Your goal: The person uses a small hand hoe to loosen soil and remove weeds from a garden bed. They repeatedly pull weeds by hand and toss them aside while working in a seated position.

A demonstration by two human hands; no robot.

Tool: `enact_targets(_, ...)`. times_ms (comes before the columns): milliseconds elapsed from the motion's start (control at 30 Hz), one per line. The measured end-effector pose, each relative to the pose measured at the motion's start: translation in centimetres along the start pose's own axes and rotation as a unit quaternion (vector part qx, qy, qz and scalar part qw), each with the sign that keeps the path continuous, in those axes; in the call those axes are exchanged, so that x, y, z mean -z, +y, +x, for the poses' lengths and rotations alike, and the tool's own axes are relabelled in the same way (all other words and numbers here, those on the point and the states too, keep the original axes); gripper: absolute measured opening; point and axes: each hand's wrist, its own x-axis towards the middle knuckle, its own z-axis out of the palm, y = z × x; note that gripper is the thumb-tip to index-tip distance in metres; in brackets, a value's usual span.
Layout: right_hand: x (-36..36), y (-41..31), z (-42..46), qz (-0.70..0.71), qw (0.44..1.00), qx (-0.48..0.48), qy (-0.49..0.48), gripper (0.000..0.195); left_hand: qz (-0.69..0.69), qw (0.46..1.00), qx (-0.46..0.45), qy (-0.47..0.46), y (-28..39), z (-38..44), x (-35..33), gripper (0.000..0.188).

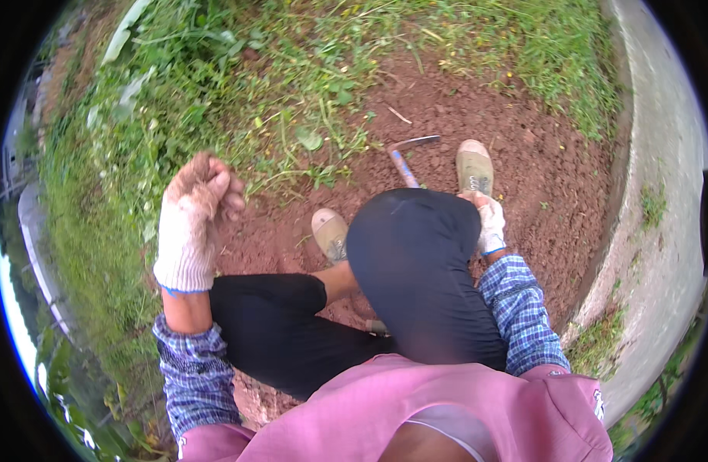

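My left hand (198, 211) is raised at the left, over the edge of the weeds and soil. It wears a white knit glove soiled brown, with bare fingertips showing. Its fingers are curled in, and nothing shows between them. In a similar glove, my right hand (488, 222) is low beside my right knee, near the shoe. The knee covers part of that hand, so its grip is hidden. A hand hoe (403, 167) with a narrow metal blade and a worn blue handle lies ahead of the knee. The handle's lower end disappears behind my leg.
Loose reddish soil (538, 190) surrounds my canvas shoes (475, 164). Green weeds and grass (244, 98) grow ahead and to the left. A concrete edge (648, 161) curves along the right. One dry stalk (399, 114) lies beyond the hoe.
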Motion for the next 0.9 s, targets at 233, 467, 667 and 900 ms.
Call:
enact_targets(233, 11.0, 10.7, 4.5, 0.0, 0.997, 0.068, 0.036, 0.033, -0.003, 0.999, -0.036, 0.036, -1.3, 1.5, 11.4, 0.011)
enact_targets(467, 12.1, -2.5, 1.2, -0.551, 0.8, 0.231, 0.061, 0.031, -0.088, 0.986, 0.125, 0.065, -17.5, 1.4, 12.3, 0.016)
enact_targets(667, -4.6, -29.2, -3.6, -0.175, 0.915, 0.359, 0.057, 0.034, -0.183, 0.956, 0.11, 0.202, -25.9, -3.1, 10.9, 0.012)
enact_targets(900, -20.1, -29.3, -3.3, -0.305, 0.862, 0.35, -0.205, 0.032, -0.219, 0.941, 0.082, 0.244, -26.4, -6.4, 11.9, 0.012)
